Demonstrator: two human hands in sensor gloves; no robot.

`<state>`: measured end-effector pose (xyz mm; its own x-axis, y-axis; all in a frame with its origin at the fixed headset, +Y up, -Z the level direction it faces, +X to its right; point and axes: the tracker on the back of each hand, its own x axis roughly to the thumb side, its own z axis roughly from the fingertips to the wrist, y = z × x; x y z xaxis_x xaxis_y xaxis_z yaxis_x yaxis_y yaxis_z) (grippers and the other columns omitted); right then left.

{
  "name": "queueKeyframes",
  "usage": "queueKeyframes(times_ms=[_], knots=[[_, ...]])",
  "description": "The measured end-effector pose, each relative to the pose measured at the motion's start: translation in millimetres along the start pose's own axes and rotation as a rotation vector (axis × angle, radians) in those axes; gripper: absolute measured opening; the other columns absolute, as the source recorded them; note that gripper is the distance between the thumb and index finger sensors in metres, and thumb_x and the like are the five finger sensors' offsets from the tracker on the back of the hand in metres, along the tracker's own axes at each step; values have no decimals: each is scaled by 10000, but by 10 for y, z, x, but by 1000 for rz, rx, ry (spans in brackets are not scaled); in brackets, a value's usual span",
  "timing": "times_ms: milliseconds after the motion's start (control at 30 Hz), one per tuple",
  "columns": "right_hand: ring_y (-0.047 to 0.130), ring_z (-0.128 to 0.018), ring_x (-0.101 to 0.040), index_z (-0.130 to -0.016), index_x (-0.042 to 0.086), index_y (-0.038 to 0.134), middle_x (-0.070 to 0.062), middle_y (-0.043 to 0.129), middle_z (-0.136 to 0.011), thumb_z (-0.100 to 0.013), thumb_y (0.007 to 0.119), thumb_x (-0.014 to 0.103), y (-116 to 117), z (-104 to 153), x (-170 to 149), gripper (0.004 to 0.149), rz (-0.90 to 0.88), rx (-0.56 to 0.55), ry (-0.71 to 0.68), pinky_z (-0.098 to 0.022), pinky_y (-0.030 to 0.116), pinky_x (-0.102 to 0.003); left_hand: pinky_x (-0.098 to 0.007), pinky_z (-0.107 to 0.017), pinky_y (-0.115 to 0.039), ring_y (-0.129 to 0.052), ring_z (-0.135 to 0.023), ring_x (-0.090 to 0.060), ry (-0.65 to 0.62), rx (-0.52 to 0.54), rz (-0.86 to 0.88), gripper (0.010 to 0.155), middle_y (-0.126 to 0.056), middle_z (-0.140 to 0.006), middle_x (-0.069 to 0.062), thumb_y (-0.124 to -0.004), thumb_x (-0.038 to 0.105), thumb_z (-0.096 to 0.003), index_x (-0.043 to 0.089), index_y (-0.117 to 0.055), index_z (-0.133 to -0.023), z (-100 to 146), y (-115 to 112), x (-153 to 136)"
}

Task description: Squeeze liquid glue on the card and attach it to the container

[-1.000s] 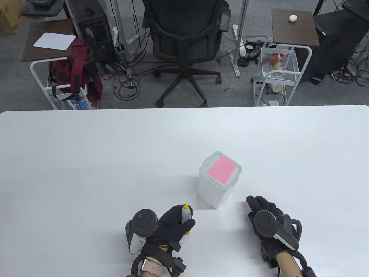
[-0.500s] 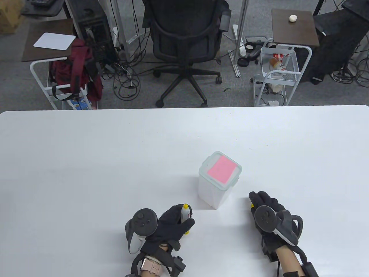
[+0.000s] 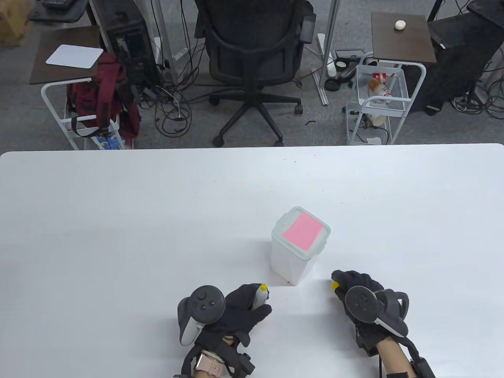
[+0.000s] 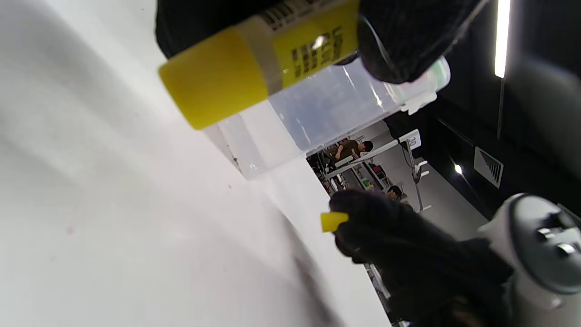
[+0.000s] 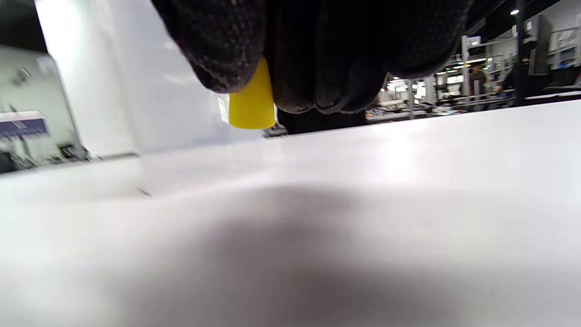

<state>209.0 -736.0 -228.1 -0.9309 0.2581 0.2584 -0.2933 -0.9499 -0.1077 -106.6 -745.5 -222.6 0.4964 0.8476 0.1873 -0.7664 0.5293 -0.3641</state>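
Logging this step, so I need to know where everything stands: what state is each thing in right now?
glue bottle: cap off, tilted, gripped by the left hand
yellow cap: off the bottle, pinched in the right hand
container: upright, lid on
pink card: flat on the lid

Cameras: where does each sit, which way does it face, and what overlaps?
Table view: overhead, facing down; both gloved hands, left hand gripping the yellow-ended glue bottle, pink card atop the clear plastic container.
Left wrist view: tilted, low, facing across the white table; fingers, bottle, container, right hand.
Right wrist view: near table level; fingers pinching the small yellow cap.
Shared: cap shows in all three.
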Motion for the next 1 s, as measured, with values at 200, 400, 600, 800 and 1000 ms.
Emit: queueKeyframes(times_ms=[200,400,600,800,1000], knots=[[910,-651,-286,-936,175,760,-84,857,-878,-521,773,342,-244,211,345,447,-336,-128,-241,-521,799,-438,-388,-598,-817,-910,-780,-274,-29,-61,-208,573,-845,-872,-6,-849,496,-419,285,-719,-935,10,-82,139],[914,-642,-285,-930,170,768,-84,864,-869,-524,767,359,-276,299,465,448,-479,-140,-350,-513,802,-437,-391,-579,-827,-923,-759,-280,-49,-141,-387,572,-860,-856,-14,-854,493,-412,277,-736,-929,8,-200,250],[923,-632,-277,-924,171,776,-80,875,-859,-525,761,373,-213,305,535,447,-454,-86,-388,-504,810,-431,-384,-569,-840,-936,-748,-270,-72,-185,-567,576,-870,-845,-7,-852,500,-404,281,-745,-926,17,-313,371],[918,-631,-287,-921,166,779,-87,873,-856,-527,762,369,-153,309,603,444,-405,-25,-409,-506,803,-440,-387,-564,-840,-940,-741,-272,-75,-205,-581,576,-875,-839,-9,-854,498,-401,280,-754,-925,16,-344,379],[918,-609,-287,-907,150,789,-92,882,-829,-534,744,382,-114,326,646,442,-356,-24,-400,-492,800,-444,-383,-555,-846,-945,-731,-273,-89,-207,-603,578,-880,-833,-9,-856,489,-398,273,-762,-926,33,-358,394]])
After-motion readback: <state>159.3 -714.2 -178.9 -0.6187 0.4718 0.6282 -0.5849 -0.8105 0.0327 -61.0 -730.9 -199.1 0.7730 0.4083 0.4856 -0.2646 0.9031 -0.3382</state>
